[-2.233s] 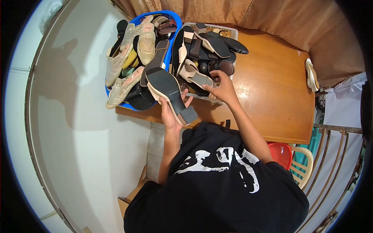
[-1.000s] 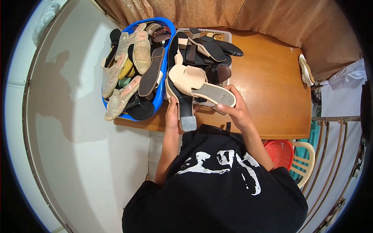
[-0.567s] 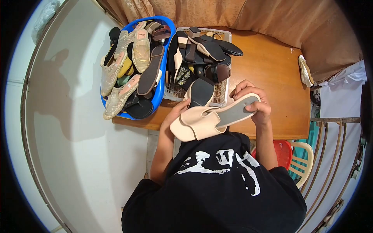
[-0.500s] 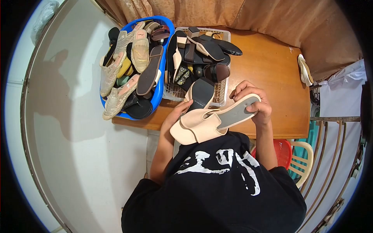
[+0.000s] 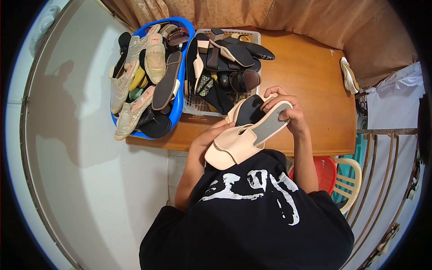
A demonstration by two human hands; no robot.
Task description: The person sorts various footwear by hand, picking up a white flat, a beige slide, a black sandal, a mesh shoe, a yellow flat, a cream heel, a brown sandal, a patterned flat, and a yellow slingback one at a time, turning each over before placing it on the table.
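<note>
Two beige slide sandals are held together in front of my chest. The nearer slide (image 5: 234,146) has a wide strap and a grey insole that faces up. Behind it, the other slide (image 5: 249,111) shows a black underside. My left hand (image 5: 215,134) is closed around the toe end of the pair, its fingers partly hidden by the sandals. At the heel end, my right hand (image 5: 290,110) has its thumb on the grey insole, and its curled fingers reach to the black underside of the far slide.
A blue basket (image 5: 178,101) heaped with shoes stands at the table's left. Beside it is a white plastic basket (image 5: 193,108) of dark sandals. One light shoe (image 5: 348,75) lies at the right edge of the wooden table (image 5: 310,72). A red chair (image 5: 325,173) stands at right.
The far slide has shifted right and turned, and my right fingers now meet its heel end. The nearer slide has tilted more steeply. The view has shifted slightly.
</note>
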